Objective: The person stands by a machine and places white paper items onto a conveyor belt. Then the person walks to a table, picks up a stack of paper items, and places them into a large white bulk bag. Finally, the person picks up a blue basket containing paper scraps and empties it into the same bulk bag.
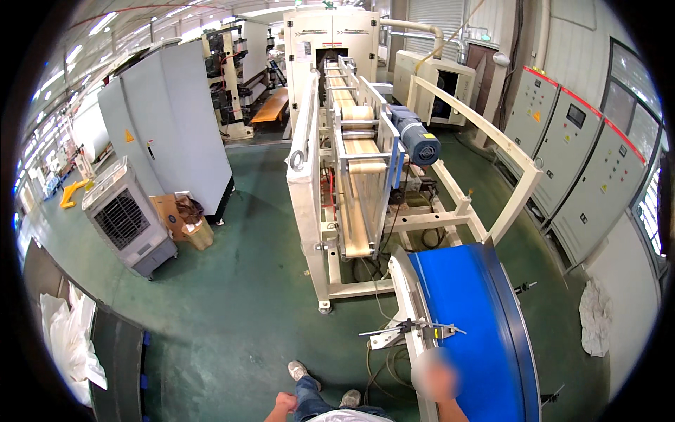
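Head view: right hand (436, 376) blurred, resting on the white side rail (411, 309) of the blue conveyor belt (478, 323); grip cannot be told. Left hand (284, 403) hangs free by the leg, fingers curled into a loose fist, holding nothing. Belt runs up from lower right toward the white frame machine (351, 176). Green floor (239, 295), grey air cooler (130, 221) left.

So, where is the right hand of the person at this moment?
In the head view, the right hand is low and right of centre, at the white side rail of the blue conveyor belt; it is blurred, so its grip is unclear.
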{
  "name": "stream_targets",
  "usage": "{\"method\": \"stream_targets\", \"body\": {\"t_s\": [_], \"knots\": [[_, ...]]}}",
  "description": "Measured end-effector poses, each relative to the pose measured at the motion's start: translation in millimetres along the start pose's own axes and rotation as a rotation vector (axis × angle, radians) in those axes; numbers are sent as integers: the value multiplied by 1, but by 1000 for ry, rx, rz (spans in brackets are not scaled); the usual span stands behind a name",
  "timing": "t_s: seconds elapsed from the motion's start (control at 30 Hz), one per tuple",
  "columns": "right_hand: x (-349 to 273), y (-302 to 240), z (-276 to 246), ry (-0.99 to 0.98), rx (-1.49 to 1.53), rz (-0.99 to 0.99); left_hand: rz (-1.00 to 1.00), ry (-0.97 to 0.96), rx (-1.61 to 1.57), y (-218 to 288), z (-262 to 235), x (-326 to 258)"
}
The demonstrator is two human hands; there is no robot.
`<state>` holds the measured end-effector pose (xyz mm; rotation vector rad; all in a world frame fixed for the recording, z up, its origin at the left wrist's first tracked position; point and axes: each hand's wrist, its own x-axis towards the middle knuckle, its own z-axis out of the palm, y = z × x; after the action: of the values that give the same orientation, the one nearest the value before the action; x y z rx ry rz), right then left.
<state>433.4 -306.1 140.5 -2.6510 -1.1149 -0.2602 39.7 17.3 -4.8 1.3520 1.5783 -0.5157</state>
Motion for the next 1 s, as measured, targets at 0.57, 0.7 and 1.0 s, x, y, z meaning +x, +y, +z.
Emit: {"method": "stream_targets", "body": {"t_s": [0.57, 0.7, 1.0], "knots": [[-6, 1, 4, 128, 29, -7, 303, 40, 187, -55, 14, 39], [-4, -1, 4, 161, 40, -12, 348, 20, 166, -63, 16, 45], [8, -9, -8, 201, 39, -13, 346, -9, 126, -56, 20, 47]]}}
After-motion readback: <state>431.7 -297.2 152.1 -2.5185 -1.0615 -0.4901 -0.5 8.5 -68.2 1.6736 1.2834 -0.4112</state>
